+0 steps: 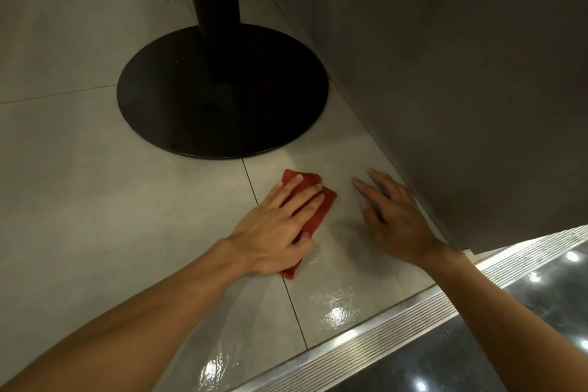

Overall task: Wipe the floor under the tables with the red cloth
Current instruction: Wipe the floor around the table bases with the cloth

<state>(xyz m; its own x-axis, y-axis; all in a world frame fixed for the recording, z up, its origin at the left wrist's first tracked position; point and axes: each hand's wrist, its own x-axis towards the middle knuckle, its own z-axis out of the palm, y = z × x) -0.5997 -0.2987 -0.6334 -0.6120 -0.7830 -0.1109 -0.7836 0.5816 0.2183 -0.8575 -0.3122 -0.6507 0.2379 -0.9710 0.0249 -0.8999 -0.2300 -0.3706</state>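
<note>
At lower centre of the frame, the left hand [280, 229] presses flat-fingered on the folded red cloth [313, 200] on the grey tiled floor [95, 169]; the right hand [394, 213] lies spread beside it. Risk: the wet sheen [337, 312] near the frame's bottom could let a bracing palm slip.

Grey floor tiles [79, 184], wet and shiny near the ribbed metal threshold strip [413, 325], carry a round black table base [222, 92], a folded red cloth [318, 213] and a flat right hand [397, 216].
</note>
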